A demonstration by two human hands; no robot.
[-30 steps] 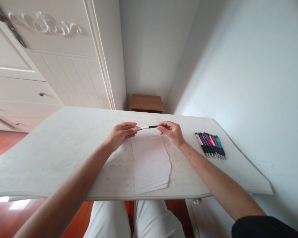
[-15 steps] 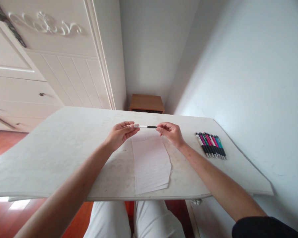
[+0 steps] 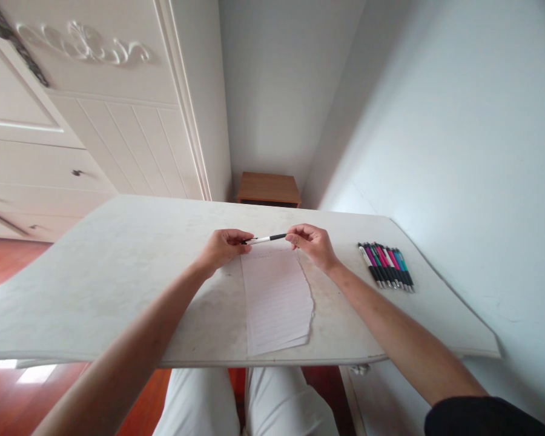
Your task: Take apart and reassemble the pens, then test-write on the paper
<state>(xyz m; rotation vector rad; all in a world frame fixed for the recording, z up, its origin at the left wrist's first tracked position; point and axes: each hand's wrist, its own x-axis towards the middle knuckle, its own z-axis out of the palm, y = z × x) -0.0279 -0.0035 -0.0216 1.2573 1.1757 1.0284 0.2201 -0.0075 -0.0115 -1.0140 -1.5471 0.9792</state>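
Note:
A white pen (image 3: 263,240) with a black grip is held between my two hands, above the top edge of a lined paper sheet (image 3: 277,303). My left hand (image 3: 227,248) pinches the pen's white end, where a bit of black shows by the fingers. At the other end, my right hand (image 3: 312,243) has thumb and fingertips closed on the tip of the black grip. The pen slants slightly, its right end higher in the view. The paper has a torn right edge and faint writing along its top.
Several coloured pens (image 3: 386,266) with black grips lie in a row on the right of the white table (image 3: 118,284). Beyond the far edge stands a small brown wooden cabinet (image 3: 269,188). A pale wardrobe (image 3: 131,145) rises at left, a wall (image 3: 472,151) at right.
My left hand has lowered slightly and its fingers have closed further round the pen's end. The pen has gone from level to slanted. My right hand has barely moved.

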